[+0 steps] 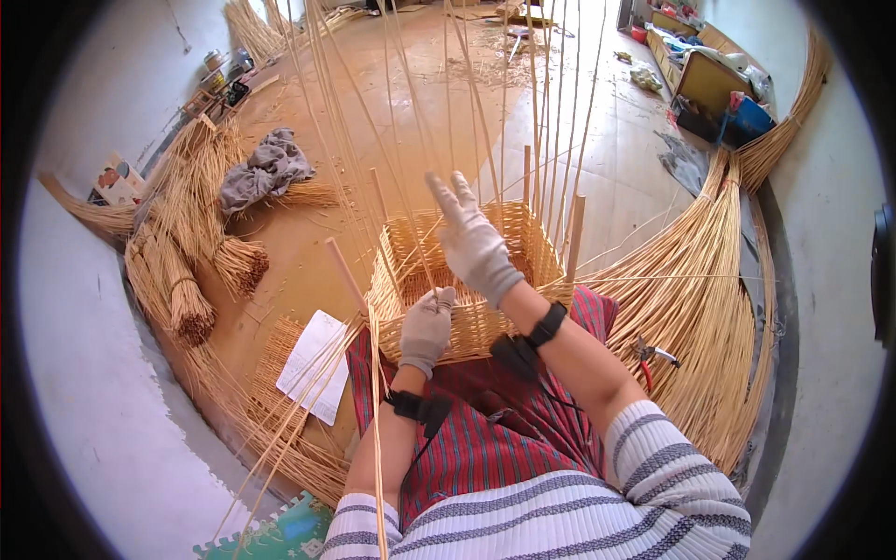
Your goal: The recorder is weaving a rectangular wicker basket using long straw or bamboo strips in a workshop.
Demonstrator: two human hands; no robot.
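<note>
A woven wicker basket (pixel 392 269) with tall upright rods and several thicker wooden stakes (pixel 577 233) rests on red striped cloth (pixel 509 406) over my lap. My left hand (pixel 425 331), in a pale glove, is closed on a thin rod (pixel 429 280) at the basket's near rim. My right hand (pixel 474 243), also gloved, is raised over the basket with index and middle fingers stretched out, apparently holding nothing. Long loose strands (pixel 376 439) hang past the near left corner beside my left forearm.
Willow bundles (pixel 695 271) lie at right, with red-handled pliers (pixel 657 357) on them. More bundles (pixel 187 299), a grey cloth (pixel 266 173), a white paper (pixel 313 364) and a woven panel (pixel 271 373) are at left. Furniture with piled items (pixel 705 79) stands at back right.
</note>
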